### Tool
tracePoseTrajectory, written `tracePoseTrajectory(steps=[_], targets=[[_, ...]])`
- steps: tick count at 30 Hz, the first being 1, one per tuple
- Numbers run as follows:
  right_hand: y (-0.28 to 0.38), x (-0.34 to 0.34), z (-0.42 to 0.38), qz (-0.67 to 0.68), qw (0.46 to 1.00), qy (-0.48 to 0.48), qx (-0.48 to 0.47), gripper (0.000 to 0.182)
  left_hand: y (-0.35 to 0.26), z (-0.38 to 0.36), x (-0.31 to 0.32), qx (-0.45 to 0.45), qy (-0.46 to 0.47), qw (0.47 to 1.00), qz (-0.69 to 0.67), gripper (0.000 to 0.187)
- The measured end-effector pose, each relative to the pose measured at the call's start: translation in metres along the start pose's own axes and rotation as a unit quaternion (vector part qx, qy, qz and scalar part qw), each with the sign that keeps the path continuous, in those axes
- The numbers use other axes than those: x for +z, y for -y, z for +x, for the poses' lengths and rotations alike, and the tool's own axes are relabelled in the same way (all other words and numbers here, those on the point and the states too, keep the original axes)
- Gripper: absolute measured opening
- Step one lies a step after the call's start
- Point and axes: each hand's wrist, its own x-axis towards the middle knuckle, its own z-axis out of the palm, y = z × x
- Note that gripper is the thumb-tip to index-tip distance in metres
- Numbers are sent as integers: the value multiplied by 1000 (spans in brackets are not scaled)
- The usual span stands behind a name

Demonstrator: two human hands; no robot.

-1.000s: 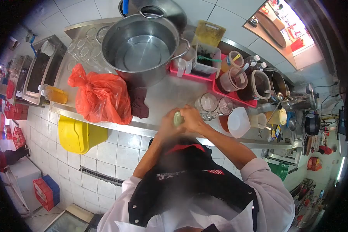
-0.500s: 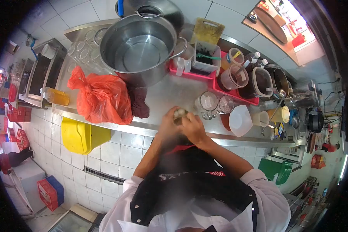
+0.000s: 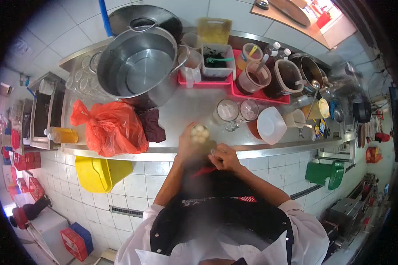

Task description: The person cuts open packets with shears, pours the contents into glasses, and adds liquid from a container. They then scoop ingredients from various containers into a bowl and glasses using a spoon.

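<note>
My left hand (image 3: 187, 142) is wrapped round a small can or jar (image 3: 200, 132) with several pale round pieces at its top. The picture is hazy there, so the container's kind is unclear. Just to its right, my right hand (image 3: 225, 157) is closed in a pinch near the container's lid-like edge; what it grips is too blurred to name. Beyond both hands, two glass mugs (image 3: 228, 110) with whitish contents stand on the steel counter (image 3: 181, 110). A white square bowl (image 3: 271, 125) lies right of them.
A large steel pot (image 3: 141, 66) and an orange plastic bag (image 3: 115, 128) stand at the left. Pink trays (image 3: 269, 96) with tubs line the back right. The counter's front edge runs before me, with a yellow bin (image 3: 93, 173) below.
My right hand has moved down and right, away from the container's top. The pale pieces show more fully in my left hand. The whole view has shifted slightly.
</note>
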Motion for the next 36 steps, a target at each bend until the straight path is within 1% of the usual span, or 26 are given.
tracePoseTrajectory(steps=[1, 2, 3, 5, 6, 7, 8, 9, 10, 12, 13, 14, 15, 16, 17, 18, 19, 21, 22, 24, 28, 30, 31, 33, 35, 36], targets=[[0, 0, -2, -2, 1000, -4, 4, 16, 4, 0, 2, -17, -3, 1000, -3, 68], [1, 0, -3, 29, 999, -35, 18, 17, 9, -1, 3, -35, -6, 999, -5, 69], [3, 1, -3, 61, 995, -67, 31, 17, 7, -1, 4, -34, -1, 999, -4, 69], [-4, 2, -4, 86, 990, -93, 55, 17, 4, 0, 4, -43, -8, 999, 4, 69], [-9, 3, -6, 112, 984, -114, 78, 17, 4, 0, 4, -41, -3, 999, 4, 69], [-16, 7, -8, 110, 984, -117, 79, 17, 4, 0, 4, -24, -5, 999, 33, 74], [-24, 11, -11, 135, 974, -143, 113, 15, 4, 1, 3, -6, -6, 998, 62, 80], [-25, 12, -12, 159, 961, -170, 146, 15, 4, 1, 1, -4, -2, 998, 62, 80], [-27, 12, -14, 158, 961, -175, 148, 15, 4, 1, -1, -8, 19, 998, 54, 83], [-28, 8, -16, 342, 882, -185, 265, 14, 2, 2, -3, -6, 47, 998, 46, 85], [-29, 7, -16, 338, 881, -197, 265, 14, 0, 0, -4, -34, 47, 998, 26, 86], [-30, 5, -18, 298, 896, -195, 264, 17, -1, -1, -2, -59, 53, 997, 6, 87], [-33, 1, -20, 256, 910, -194, 264, 20, 10, 0, 1, -48, 73, 996, 3, 87], [-40, 0, -23, 246, 907, -215, 267, 20, 32, 1, 4, 24, 50, 998, -5, 89], [-53, 3, -25, 157, 927, -227, 255, 19, 44, 3, 7, 95, 25, 995, -15, 92], [-60, 4, -27, 69, 938, -235, 245, 18, 39, 2, 8, 101, 24, 994, -29, 97], [-58, 0, -25, 64, 934, -248, 250, 18, 35, 2, 7, 106, 38, 993, -31, 97], [-56, -8, -21, 46, 936, -227, 267, 20, 31, 2, 4, 78, 56, 995, -33, 95], [-61, -8, -22, 45, 933, -235, 268, 20, 32, 1, 5, 82, 64, 994, -32, 95], [-70, -7, -23, 44, 943, -231, 235, 19, 37, 2, 7, 72, 52, 996, -32, 91], [-82, -14, -31, 79, 946, -202, 240, 20, 37, 0, 9, 69, 27, 997, 30, 86], [-96, -16, -41, 162, 924, -134, 320, 15, 33, -3, 11, 102, -12, 994, 40, 83], [-105, -16, -45, 164, 924, -133, 318, 15, 23, -6, 11, 103, -14, 994, 43, 83], [-115, -22, -48, 33, 974, -166, 150, 18, 6, -13, 11, 78, -45, 993, 71, 83], [-114, -32, -56, 55, 972, -160, 164, 20, 4, -20, 10, 85, -56, 992, 71, 85], [-112, -39, -57, 77, 969, -155, 179, 22, -1, -26, 9, 88, -66, 993, 39, 85]])
